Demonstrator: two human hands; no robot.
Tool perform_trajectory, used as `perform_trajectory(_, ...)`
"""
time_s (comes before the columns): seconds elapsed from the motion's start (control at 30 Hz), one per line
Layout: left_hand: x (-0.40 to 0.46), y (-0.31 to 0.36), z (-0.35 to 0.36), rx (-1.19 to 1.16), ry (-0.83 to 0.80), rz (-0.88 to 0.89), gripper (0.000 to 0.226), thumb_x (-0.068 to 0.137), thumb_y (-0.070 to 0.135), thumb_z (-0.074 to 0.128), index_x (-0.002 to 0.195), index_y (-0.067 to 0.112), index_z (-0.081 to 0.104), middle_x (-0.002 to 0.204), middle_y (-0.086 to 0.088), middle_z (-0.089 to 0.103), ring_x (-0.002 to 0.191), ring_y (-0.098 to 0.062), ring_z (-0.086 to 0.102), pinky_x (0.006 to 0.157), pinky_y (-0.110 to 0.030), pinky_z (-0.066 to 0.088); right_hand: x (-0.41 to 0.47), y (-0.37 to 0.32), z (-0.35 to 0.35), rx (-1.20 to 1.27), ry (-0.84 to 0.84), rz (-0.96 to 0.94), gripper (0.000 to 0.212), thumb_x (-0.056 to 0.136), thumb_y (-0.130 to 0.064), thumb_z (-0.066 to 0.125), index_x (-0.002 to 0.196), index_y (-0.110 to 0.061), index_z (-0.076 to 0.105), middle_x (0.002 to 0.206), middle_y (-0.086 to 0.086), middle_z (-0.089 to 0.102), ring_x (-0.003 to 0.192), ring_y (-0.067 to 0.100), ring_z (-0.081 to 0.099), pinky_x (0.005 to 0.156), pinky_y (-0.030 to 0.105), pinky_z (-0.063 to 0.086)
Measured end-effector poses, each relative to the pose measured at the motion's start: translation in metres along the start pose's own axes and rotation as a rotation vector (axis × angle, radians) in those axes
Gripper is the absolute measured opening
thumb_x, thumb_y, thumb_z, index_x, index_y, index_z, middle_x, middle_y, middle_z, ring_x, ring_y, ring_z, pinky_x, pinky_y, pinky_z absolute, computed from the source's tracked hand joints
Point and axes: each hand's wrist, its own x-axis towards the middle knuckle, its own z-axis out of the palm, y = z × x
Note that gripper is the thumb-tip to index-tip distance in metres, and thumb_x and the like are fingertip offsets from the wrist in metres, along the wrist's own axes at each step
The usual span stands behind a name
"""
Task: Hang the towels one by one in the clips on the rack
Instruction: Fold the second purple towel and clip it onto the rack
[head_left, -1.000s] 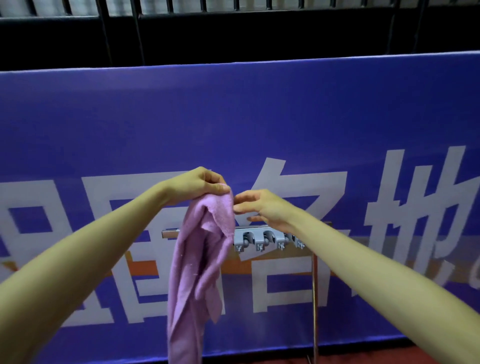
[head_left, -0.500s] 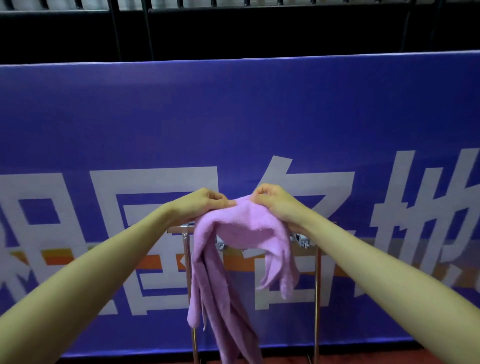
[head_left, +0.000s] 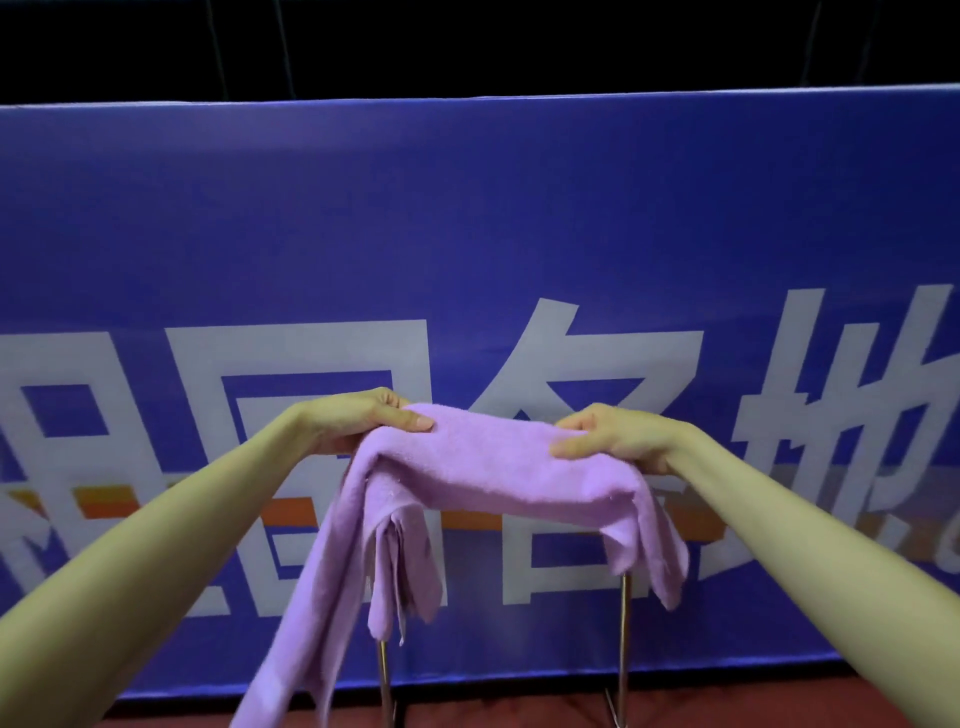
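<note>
The purple towel (head_left: 483, 467) is stretched between the left hand (head_left: 358, 421) and the right hand (head_left: 613, 436) and drapes over the top of the rack, hiding its bar and clips from the front. Only 2 rack legs (head_left: 625, 644) show below the cloth. The blue banner (head_left: 467, 208) stands upright behind, walling off the far side. Open room lies below the towel's middle span, between the 2 legs.

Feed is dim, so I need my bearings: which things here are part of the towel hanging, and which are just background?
Job: purple towel, left hand, right hand, rack legs.
Background: blue banner, red floor.
</note>
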Motion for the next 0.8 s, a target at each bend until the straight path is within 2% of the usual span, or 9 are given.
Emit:
perform_trajectory(0.1,0.005,0.005,0.005,0.003,0.036,0.004,0.03,0.069,0.044,0.075,0.064,0.016,0.067,0.063,-0.003,0.064,0.056,-0.014,0.058,0.058,-0.023,0.047,-0.003,0.003,0.006,0.141,-0.098,-0.033,0.021,0.081,-0.029,0.071,0.083,-0.009,0.066,0.075,0.015,0.058,0.062,0.015,0.054,0.056,0.021,0.043)
perform_trajectory(0.2,0.01,0.013,0.013,0.061,0.065,-0.001,0.043,0.076,0.048,0.072,0.089,0.008,0.069,0.083,-0.022,0.067,0.071,-0.023,0.059,0.069,-0.03,0.043,0.0,0.008,0.008,0.375,-0.119,-0.067,0.008,0.077,-0.025,0.072,0.076,-0.017,0.069,0.076,0.009,0.063,0.069,0.017,0.057,0.06,0.025,0.043)
perform_trajectory(0.3,0.014,0.026,0.031,0.083,0.065,0.007,0.02,0.094,0.02,0.054,0.091,0.004,0.064,0.056,0.003,0.066,0.044,-0.004,0.057,0.044,-0.01,0.042,0.009,0.008,0.01,0.385,-0.109,-0.033,0.031,0.069,-0.039,0.074,0.089,-0.019,0.062,0.088,0.002,0.06,0.079,0.018,0.052,0.063,0.03,0.037)
perform_trajectory(0.33,0.016,0.029,0.037,0.096,0.078,0.011,0.019,0.095,0.018,0.052,0.089,0.005,0.065,0.058,0.005,0.067,0.046,-0.002,0.059,0.045,-0.01,0.044,0.013,0.007,0.011,0.324,-0.103,-0.017,0.036,0.068,-0.042,0.075,0.091,-0.017,0.063,0.089,0.003,0.06,0.08,0.017,0.053,0.064,0.03,0.039)
perform_trajectory(0.4,0.021,0.032,0.047,0.138,0.084,0.044,0.021,0.092,0.023,0.057,0.098,0.007,0.069,0.081,-0.002,0.074,0.069,-0.009,0.068,0.064,-0.019,0.052,0.016,0.002,0.013,0.21,-0.102,0.006,0.038,0.068,-0.042,0.076,0.091,-0.012,0.068,0.089,0.005,0.067,0.079,0.017,0.059,0.067,0.03,0.044)
perform_trajectory(0.5,0.03,0.026,0.05,0.283,0.155,0.048,0.034,0.085,0.04,0.064,0.108,0.015,0.066,0.102,-0.007,0.072,0.09,-0.017,0.068,0.085,-0.034,0.054,0.016,-0.01,0.011,0.249,-0.092,-0.047,0.014,0.089,-0.02,0.063,0.086,-0.007,0.068,0.072,0.0,0.071,0.065,0.011,0.064,0.059,0.022,0.048)
perform_trajectory(0.57,0.034,0.021,0.057,0.427,0.193,0.046,0.048,0.075,0.053,0.068,0.106,0.017,0.059,0.102,-0.006,0.069,0.088,-0.016,0.064,0.084,-0.038,0.052,0.018,-0.014,0.005,0.35,-0.081,-0.069,0.018,0.096,-0.007,0.05,0.089,-0.003,0.066,0.068,0.0,0.071,0.061,0.009,0.066,0.054,0.018,0.049)
perform_trajectory(0.67,0.036,0.004,0.076,0.512,0.228,0.065,0.076,0.06,0.057,0.078,0.114,0.023,0.038,0.104,0.004,0.061,0.094,-0.012,0.061,0.082,-0.033,0.052,0.023,-0.02,0.002,0.378,-0.057,-0.085,0.02,0.097,-0.009,0.046,0.095,0.0,0.065,0.076,0.004,0.073,0.07,0.013,0.069,0.066,0.024,0.053)
perform_trajectory(0.8,0.039,-0.02,0.113,0.647,0.4,0.204,0.095,0.064,0.044,0.079,0.135,0.03,0.017,0.11,0.011,0.054,0.101,-0.014,0.057,0.086,-0.032,0.047,0.027,-0.03,0.002,0.343,-0.024,-0.051,0.019,0.095,-0.013,0.049,0.087,-0.003,0.064,0.074,0.006,0.071,0.069,0.016,0.067,0.067,0.028,0.054)
